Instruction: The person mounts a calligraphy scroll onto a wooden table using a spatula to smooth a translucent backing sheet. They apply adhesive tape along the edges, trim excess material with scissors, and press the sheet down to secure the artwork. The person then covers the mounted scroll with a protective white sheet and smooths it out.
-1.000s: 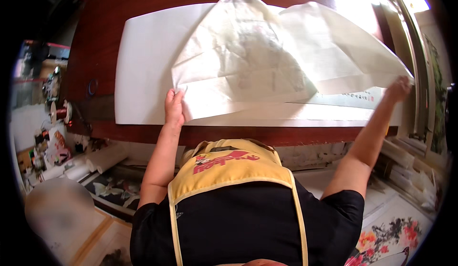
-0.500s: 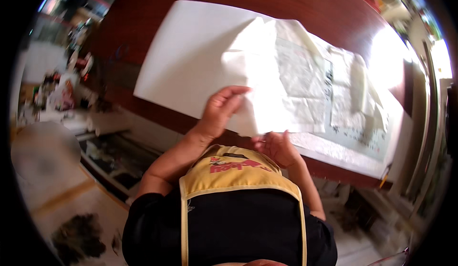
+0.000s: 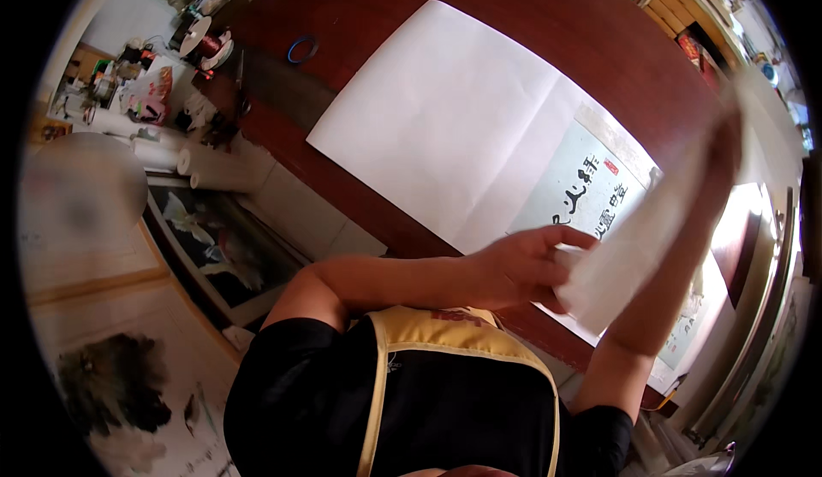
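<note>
My left hand (image 3: 535, 263) reaches across the front of the table, its fingers closed on the near edge of a thin white sheet (image 3: 621, 276). The sheet slants up and away to the right, raised over the paper beneath. At its upper end is my right hand (image 3: 724, 130), stretched far out and smeared by motion, so its fingers do not show. Below lies a pale blue-grey calligraphy piece (image 3: 561, 173) with black brush characters and a red seal, partly hidden by the sheet and my right arm. It rests on a large white paper (image 3: 437, 117).
The dark red table (image 3: 360, 14) bears a blue ring (image 3: 301, 49) at the far left. Left of it are spools (image 3: 207, 44), paper rolls (image 3: 201, 164) and a framed flower painting (image 3: 210, 241). A wooden shelf (image 3: 672, 10) stands at the far right; long poles (image 3: 775, 280) lean nearer.
The crumpled white sheet has been lifted and swung right, uncovering part of the calligraphy. My right hand has swept far out and up; my left hand has moved right. The view has shifted.
</note>
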The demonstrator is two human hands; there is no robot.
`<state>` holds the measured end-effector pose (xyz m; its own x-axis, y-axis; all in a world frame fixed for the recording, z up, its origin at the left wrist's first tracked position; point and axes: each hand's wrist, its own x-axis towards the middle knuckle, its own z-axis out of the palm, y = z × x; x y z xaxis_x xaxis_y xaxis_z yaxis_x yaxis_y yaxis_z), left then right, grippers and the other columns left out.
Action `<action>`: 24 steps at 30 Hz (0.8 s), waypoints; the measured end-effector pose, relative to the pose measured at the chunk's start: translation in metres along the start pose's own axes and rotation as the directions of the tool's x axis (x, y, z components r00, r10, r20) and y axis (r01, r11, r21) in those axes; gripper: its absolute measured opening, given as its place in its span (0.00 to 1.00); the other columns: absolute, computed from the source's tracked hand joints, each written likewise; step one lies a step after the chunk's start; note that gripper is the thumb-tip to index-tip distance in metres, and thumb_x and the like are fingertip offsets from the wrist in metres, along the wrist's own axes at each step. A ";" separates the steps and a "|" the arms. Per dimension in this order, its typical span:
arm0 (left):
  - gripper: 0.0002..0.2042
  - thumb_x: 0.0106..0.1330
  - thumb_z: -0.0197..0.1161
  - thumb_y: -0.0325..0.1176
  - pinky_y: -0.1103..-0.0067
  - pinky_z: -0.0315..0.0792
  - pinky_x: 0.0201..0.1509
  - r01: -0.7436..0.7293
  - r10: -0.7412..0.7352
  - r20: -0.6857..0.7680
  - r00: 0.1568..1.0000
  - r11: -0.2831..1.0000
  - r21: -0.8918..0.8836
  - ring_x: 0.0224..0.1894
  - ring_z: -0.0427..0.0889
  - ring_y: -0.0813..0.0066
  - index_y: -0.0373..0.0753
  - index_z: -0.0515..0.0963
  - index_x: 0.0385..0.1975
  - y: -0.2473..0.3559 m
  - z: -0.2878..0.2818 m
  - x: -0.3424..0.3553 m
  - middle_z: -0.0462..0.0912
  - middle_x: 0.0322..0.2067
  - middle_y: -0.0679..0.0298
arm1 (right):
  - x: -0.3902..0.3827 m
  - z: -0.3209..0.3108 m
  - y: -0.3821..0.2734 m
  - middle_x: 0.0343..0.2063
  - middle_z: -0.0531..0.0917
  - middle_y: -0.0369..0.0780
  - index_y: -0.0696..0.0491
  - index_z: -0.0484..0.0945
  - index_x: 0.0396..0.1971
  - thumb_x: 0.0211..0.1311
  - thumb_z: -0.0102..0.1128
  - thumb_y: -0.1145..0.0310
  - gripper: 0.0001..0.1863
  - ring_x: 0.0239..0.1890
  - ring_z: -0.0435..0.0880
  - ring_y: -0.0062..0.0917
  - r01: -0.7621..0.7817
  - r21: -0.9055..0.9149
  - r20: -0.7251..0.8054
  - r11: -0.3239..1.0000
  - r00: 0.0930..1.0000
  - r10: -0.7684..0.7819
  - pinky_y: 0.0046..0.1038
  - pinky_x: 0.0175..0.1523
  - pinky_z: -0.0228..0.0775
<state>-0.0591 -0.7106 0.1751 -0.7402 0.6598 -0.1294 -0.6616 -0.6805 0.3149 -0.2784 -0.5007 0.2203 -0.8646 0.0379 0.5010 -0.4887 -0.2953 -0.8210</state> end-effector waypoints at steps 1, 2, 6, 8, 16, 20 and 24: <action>0.24 0.71 0.61 0.28 0.73 0.81 0.55 -0.026 0.024 -0.071 0.997 0.999 -0.027 0.52 0.82 0.69 0.38 0.64 0.66 0.009 -0.010 -0.008 0.80 0.52 0.59 | 0.008 0.021 0.035 0.40 0.79 0.34 0.57 0.70 0.66 0.72 0.54 0.68 0.24 0.35 0.78 0.19 -0.097 0.075 0.087 0.992 0.992 0.091 0.21 0.39 0.72; 0.24 0.71 0.62 0.28 0.73 0.81 0.54 -0.043 0.036 -0.131 0.991 0.998 -0.051 0.52 0.82 0.69 0.38 0.65 0.65 0.018 -0.029 -0.015 0.80 0.52 0.59 | 0.010 0.041 0.068 0.38 0.78 0.31 0.55 0.69 0.67 0.72 0.57 0.69 0.25 0.33 0.76 0.15 -0.198 0.090 0.146 0.976 0.972 0.183 0.16 0.37 0.70; 0.21 0.72 0.61 0.27 0.78 0.84 0.47 -0.052 0.024 -0.280 0.960 0.994 -0.093 0.50 0.85 0.71 0.40 0.68 0.63 0.059 -0.108 -0.051 0.82 0.49 0.61 | -0.025 0.112 0.174 0.36 0.76 0.30 0.52 0.64 0.70 0.70 0.57 0.69 0.29 0.31 0.74 0.13 -0.467 -0.097 0.150 0.879 0.866 0.477 0.18 0.33 0.66; 0.19 0.70 0.62 0.27 0.78 0.83 0.44 -0.033 0.007 -0.362 0.932 0.997 -0.064 0.45 0.86 0.69 0.39 0.71 0.60 0.078 -0.140 -0.065 0.83 0.46 0.59 | -0.040 0.143 0.214 0.37 0.76 0.32 0.53 0.62 0.71 0.70 0.56 0.71 0.30 0.32 0.75 0.15 -0.497 -0.152 0.121 0.855 0.849 0.515 0.20 0.35 0.69; 0.24 0.77 0.45 0.53 0.80 0.74 0.19 0.431 -0.111 -0.510 0.853 0.702 0.567 0.20 0.81 0.73 0.40 0.75 0.56 0.159 -0.275 -0.163 0.82 0.23 0.60 | -0.110 0.185 0.200 0.55 0.78 0.45 0.52 0.65 0.68 0.72 0.55 0.74 0.26 0.50 0.83 0.27 -0.243 -0.575 0.303 0.781 0.824 0.479 0.29 0.55 0.77; 0.20 0.76 0.46 0.47 0.78 0.72 0.22 0.793 0.041 -0.797 0.602 0.086 0.604 0.22 0.78 0.77 0.38 0.79 0.37 0.249 -0.288 -0.144 0.77 0.22 0.69 | -0.185 0.076 0.167 0.53 0.77 0.44 0.53 0.70 0.63 0.69 0.61 0.72 0.24 0.50 0.82 0.30 -0.365 -0.760 -0.184 0.538 0.914 0.361 0.31 0.53 0.78; 0.16 0.74 0.55 0.49 0.84 0.68 0.27 0.562 0.373 -0.626 0.685 0.276 0.779 0.26 0.72 0.84 0.40 0.77 0.39 0.319 -0.327 -0.077 0.74 0.27 0.71 | -0.234 -0.022 0.163 0.51 0.73 0.49 0.61 0.68 0.59 0.61 0.71 0.65 0.30 0.48 0.78 0.34 -0.598 -0.799 -0.573 0.059 0.788 0.224 0.32 0.53 0.76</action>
<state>-0.2527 -1.0827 -0.0218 -0.8285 -0.0013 -0.5600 -0.5057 0.4313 0.7471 -0.1582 -0.5367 -0.0365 -0.8578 0.5111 0.0539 0.3951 0.7229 -0.5669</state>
